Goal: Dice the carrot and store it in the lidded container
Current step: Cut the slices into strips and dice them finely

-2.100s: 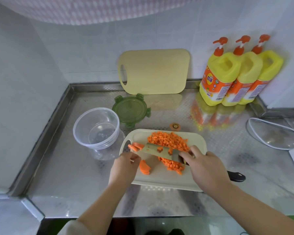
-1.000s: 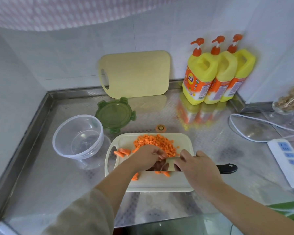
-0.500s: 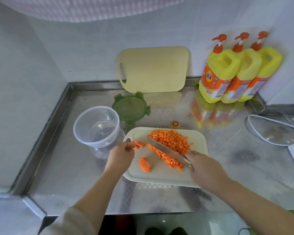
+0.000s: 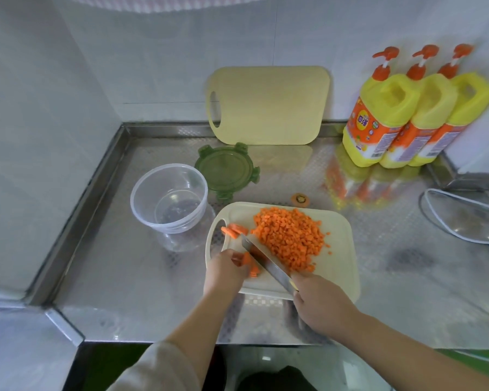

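Observation:
A heap of diced carrot [image 4: 290, 239] lies on the cream cutting board [image 4: 342, 258]. My right hand [image 4: 321, 301] grips the handle of a knife [image 4: 266, 261], whose blade slants across the board just left of the heap. My left hand [image 4: 223, 273] holds a carrot slice [image 4: 249, 263] down on the board beside the blade. Two carrot strips [image 4: 233, 230] lie at the board's far left corner. The clear round container [image 4: 168, 197] stands empty left of the board, with its green lid [image 4: 227, 169] flat behind it.
A carrot end [image 4: 300, 198] lies on the steel counter behind the board. A second cutting board [image 4: 268, 105] leans on the back wall. Three yellow pump bottles [image 4: 407, 117] stand at the back right. A white cable [image 4: 460, 218] loops at the right.
The diced carrot has been swept into one heap on the board's right. My left hand moved from the strips at the far left corner down to the slice near the blade.

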Demonstrator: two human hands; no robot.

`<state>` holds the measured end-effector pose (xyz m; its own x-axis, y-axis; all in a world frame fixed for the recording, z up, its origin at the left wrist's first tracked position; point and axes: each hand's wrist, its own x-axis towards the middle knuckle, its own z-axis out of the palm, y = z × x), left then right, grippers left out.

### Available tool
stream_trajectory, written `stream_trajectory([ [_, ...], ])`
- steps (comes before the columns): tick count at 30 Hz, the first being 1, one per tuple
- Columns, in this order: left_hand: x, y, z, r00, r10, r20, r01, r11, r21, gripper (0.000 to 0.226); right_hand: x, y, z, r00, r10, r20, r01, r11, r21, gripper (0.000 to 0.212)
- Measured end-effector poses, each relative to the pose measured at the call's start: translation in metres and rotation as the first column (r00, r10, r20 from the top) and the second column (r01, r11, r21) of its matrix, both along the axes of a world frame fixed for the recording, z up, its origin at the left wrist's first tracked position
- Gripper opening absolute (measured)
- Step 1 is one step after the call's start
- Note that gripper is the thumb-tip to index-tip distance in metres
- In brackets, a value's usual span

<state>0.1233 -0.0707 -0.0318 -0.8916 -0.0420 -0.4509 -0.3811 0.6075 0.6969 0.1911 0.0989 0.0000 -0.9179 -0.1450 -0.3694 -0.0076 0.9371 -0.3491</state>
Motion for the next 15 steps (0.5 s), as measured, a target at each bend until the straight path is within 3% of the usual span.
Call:
stream_trajectory([
  [7, 0.006, 0.007, 0.001, 0.991, 0.133, 0.014, -0.134, 0.985, 0.109, 0.021, 0.007, -0.010, -0.020, 0.986, 0.130, -0.101, -0.121, 0.989, 0.086, 0.036],
  [10, 0.007, 0.007, 0.003, 0.988, 0.152, 0.020, -0.153, 0.981, 0.115, 0.020, 0.003, -0.004, -0.016, 0.966, 0.161, -0.204, -0.138, 0.983, 0.122, 0.032],
  [13, 0.006, 0.007, 0.001, 0.989, 0.148, 0.019, -0.150, 0.983, 0.106, 0.016, -0.001, -0.002, -0.004, 0.990, 0.087, -0.113, -0.089, 0.996, -0.018, 0.024],
  [15, 0.007, 0.007, 0.000, 0.988, 0.154, 0.021, -0.156, 0.979, 0.128, 0.014, 0.000, -0.007, -0.004, 0.986, 0.105, -0.126, -0.103, 0.994, 0.022, 0.031],
])
